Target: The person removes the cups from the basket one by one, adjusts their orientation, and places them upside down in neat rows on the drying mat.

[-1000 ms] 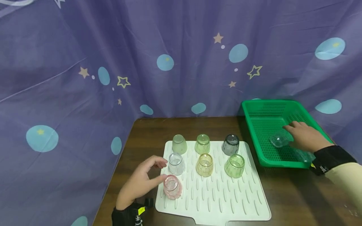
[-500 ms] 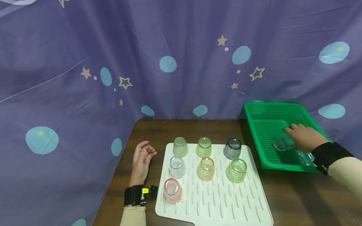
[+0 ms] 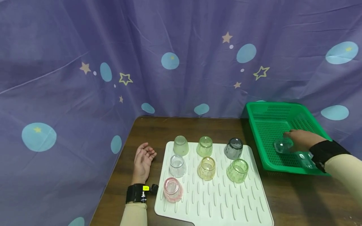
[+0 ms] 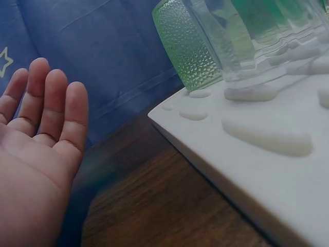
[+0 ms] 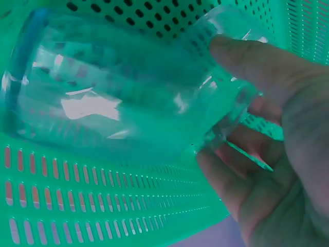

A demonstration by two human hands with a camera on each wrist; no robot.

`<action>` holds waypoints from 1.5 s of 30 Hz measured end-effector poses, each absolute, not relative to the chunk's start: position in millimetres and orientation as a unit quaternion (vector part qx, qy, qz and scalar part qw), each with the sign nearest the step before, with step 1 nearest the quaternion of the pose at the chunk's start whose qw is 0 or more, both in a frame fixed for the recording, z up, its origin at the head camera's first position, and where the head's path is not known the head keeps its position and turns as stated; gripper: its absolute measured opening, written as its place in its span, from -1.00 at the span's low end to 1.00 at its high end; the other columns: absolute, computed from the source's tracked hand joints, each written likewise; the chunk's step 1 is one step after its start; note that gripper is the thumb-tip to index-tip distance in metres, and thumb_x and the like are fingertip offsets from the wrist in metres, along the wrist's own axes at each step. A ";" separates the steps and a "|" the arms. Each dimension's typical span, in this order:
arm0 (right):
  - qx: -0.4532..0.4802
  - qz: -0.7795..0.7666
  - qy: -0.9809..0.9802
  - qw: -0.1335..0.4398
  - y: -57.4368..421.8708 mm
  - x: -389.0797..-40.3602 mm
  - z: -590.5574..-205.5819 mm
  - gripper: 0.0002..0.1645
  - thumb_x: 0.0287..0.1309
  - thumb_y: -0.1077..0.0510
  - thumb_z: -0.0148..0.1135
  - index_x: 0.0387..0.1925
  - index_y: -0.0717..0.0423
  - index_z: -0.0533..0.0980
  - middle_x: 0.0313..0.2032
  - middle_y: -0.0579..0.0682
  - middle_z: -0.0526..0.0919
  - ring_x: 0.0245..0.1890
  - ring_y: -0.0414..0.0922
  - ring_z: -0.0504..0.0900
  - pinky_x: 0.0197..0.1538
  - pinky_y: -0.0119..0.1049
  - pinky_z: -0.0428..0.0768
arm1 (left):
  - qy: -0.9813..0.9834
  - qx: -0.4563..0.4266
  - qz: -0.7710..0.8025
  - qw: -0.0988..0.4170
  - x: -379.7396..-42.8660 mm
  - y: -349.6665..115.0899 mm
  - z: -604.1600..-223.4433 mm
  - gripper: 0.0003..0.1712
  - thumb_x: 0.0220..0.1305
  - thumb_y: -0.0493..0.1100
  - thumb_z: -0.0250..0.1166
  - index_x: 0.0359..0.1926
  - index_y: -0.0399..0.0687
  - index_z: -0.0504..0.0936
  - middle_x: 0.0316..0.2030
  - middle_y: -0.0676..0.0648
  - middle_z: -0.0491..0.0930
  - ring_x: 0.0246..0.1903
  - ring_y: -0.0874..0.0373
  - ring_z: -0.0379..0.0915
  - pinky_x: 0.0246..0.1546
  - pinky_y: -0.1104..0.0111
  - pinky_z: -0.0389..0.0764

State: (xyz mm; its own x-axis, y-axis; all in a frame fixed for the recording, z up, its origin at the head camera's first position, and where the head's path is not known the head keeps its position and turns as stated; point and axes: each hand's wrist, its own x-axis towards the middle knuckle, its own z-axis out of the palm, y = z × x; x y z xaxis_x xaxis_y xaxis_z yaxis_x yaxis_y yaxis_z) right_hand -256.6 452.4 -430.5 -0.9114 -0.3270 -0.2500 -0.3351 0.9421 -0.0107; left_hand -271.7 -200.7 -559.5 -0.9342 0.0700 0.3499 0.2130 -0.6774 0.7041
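Inside the green basket (image 3: pixel 255 138), my right hand (image 3: pixel 302 139) holds a clear glass (image 3: pixel 281 145) lying on its side, thumb on one side and fingers on the other. A second clear glass (image 5: pixel 103 87) lies close by under my wrist. My left hand (image 3: pixel 142 163) rests on the table left of the white drying mat (image 3: pixel 209 201), palm up, fingers loosely bent and holding nothing. Nearest to it on the mat are an upside-down clear glass (image 3: pixel 177 166) and an upside-down pink glass (image 3: pixel 172 190).
Several more upturned glasses stand on the mat: a frosted green glass (image 3: pixel 181 146), a light green glass (image 3: pixel 205 147), a dark grey glass (image 3: pixel 233 148), a yellow glass (image 3: pixel 206 169) and a green glass (image 3: pixel 237 171). A purple curtain (image 3: pixel 192 84) hangs behind the wooden table (image 3: pixel 181 125).
My left hand has drawn away from beside the pink glass, leftward onto the table, and turned palm up. My right hand has stayed in the basket, dipping slightly lower around the glass.
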 end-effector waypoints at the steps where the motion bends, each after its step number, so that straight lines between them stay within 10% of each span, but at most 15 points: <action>1: -0.167 0.001 0.977 0.136 452.9 -256.7 -430.8 -0.18 -0.11 -0.01 0.67 0.09 0.42 0.56 -0.04 0.40 0.62 -0.07 0.38 0.62 -0.16 0.17 0.65 | -0.403 -0.178 -0.897 0.038 -271.5 -200.5 -558.8 -0.61 0.64 -0.26 -0.30 0.27 -0.24 0.35 -0.08 -0.13 0.54 -0.09 0.04 0.52 0.06 0.27 0.64; 45: -0.140 -0.019 0.977 0.158 451.2 -264.4 -426.3 -0.23 0.01 -0.11 0.58 0.07 0.40 0.61 -0.01 0.37 0.68 -0.05 0.38 0.64 -0.14 0.18 0.64 | -0.433 -0.160 -0.887 -0.001 -269.4 -197.5 -555.3 -0.59 0.64 -0.24 -0.31 0.22 -0.14 0.42 -0.09 -0.12 0.53 -0.10 0.07 0.51 0.02 0.29 0.62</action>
State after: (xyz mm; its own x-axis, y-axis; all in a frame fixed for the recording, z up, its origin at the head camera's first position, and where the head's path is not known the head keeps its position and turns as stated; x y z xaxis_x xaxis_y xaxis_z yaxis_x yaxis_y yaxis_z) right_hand -264.4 451.2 -426.3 -0.9108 -0.2790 -0.3044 -0.2672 0.9603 -0.0806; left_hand -269.4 -197.5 -555.3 -0.9485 0.1415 0.2834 0.1367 -0.6242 0.7692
